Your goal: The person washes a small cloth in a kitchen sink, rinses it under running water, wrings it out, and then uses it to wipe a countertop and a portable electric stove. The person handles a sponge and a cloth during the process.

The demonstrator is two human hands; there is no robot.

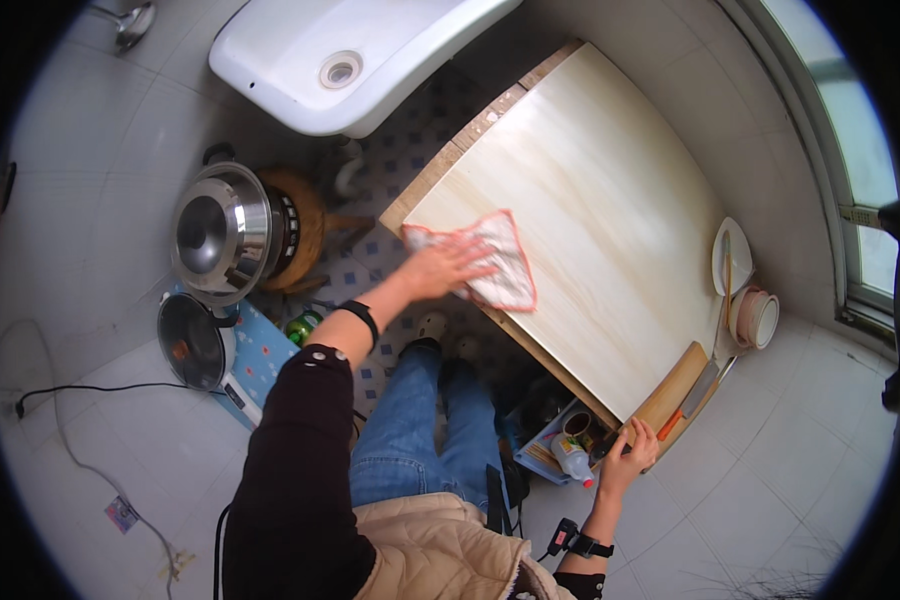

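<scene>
My left hand (442, 268) lies flat, fingers spread, on a white cloth with a pinkish-red edge (508, 279). The cloth rests at the near-left edge of a tabletop with a pale marbled surface (570, 202), one corner over the rim. My right hand (634, 452) is at the table's near-right corner, fingers bent beside a wooden cutting board (667, 386). A small dark object shows by its fingers; whether the hand grips it or the board cannot be made out. Behind the board stands a cleaver with an orange handle (671, 424).
A white ceramic sink (292, 75) hangs at the upper left. A lidded steel pot (217, 232) stands on a wooden stool (300, 225), with a lidded pan (191, 341) nearby. Stacked bowls (757, 319) sit against the right wall. A plastic bottle (570, 454) stands in a blue bin below the table.
</scene>
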